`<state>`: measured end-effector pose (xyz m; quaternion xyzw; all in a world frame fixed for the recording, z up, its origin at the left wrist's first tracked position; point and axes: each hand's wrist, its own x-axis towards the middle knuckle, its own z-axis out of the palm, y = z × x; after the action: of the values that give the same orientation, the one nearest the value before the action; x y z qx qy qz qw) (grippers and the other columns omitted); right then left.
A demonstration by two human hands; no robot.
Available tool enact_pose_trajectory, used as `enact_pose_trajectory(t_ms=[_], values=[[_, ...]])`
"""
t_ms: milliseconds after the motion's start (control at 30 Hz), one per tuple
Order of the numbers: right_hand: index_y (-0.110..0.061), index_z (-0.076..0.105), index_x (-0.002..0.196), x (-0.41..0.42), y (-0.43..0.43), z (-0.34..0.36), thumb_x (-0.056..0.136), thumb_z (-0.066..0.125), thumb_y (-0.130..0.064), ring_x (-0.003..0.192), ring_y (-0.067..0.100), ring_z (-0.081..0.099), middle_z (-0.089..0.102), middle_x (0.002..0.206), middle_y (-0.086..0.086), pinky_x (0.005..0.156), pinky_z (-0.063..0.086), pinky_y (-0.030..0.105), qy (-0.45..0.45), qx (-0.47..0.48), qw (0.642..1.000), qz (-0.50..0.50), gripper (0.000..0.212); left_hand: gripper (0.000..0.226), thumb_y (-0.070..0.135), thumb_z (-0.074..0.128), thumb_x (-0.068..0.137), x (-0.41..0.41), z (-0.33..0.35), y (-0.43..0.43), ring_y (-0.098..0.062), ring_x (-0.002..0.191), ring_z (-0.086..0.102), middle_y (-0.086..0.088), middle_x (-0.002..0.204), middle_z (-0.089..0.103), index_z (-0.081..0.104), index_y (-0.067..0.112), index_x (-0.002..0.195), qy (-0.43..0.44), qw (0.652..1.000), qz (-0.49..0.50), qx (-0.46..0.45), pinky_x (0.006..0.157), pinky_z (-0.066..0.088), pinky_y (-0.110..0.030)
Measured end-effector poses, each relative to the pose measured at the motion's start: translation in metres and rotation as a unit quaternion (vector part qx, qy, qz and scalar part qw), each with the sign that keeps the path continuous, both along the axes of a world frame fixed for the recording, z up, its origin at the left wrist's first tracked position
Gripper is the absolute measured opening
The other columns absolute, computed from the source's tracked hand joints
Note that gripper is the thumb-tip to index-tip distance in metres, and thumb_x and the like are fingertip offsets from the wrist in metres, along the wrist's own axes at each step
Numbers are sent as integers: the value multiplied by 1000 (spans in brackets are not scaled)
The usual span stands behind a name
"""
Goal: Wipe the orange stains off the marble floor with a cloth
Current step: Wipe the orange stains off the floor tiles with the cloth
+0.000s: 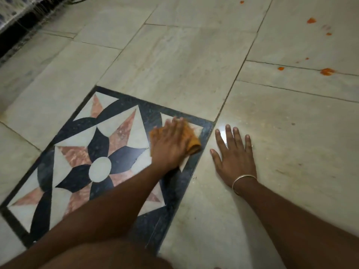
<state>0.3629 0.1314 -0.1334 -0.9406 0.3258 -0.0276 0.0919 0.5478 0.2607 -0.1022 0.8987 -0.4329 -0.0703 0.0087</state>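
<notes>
My left hand (170, 144) presses an orange-yellow cloth (194, 142) flat on the far right corner of the patterned inlay tile (81, 152); the hand looks blurred and covers most of the cloth. My right hand (233, 154) rests palm down with fingers spread on the pale marble floor (174, 61) just right of the inlay, holding nothing. It wears a thin bangle at the wrist. Several orange stains lie far to the upper right: one large stain (327, 71), a smaller spot (281, 68), another stain (311, 20) and a dot (328, 33).
A dark gap under furniture with a patterned fabric edge (11, 18) runs along the top left. Dark grout lines cross the marble. My knee or leg fills the bottom edge (101, 257). A bright light reflection lies by my right fingers.
</notes>
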Motion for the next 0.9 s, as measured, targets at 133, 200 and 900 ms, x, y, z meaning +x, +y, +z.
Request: enact_pose_trajectory(t_ms=[133,200,900], values=[[-24,18,161,2,0,-2,101,21,-54,156,28,11,13,169,9,124,6,54,-6,-9,1000,-10,67,81,64,-2,99,-3,-2,57,-30,161,4,-8,175,5,4,20,167,16,984,177,-3,127,1,-61],[-24,20,161,1,1,-1,100,22,-53,155,29,13,15,168,10,124,7,55,-4,-14,1000,-12,67,76,58,7,103,-40,-1,68,-33,161,9,-11,174,9,8,17,167,2,977,213,-3,126,3,-61],[-24,17,161,-1,1,-2,100,12,-55,156,29,9,12,169,9,125,4,53,-9,-9,1000,-2,69,75,61,6,104,-26,-9,63,-22,162,-3,-4,176,-1,1,21,167,16,994,107,-8,128,-3,-57]])
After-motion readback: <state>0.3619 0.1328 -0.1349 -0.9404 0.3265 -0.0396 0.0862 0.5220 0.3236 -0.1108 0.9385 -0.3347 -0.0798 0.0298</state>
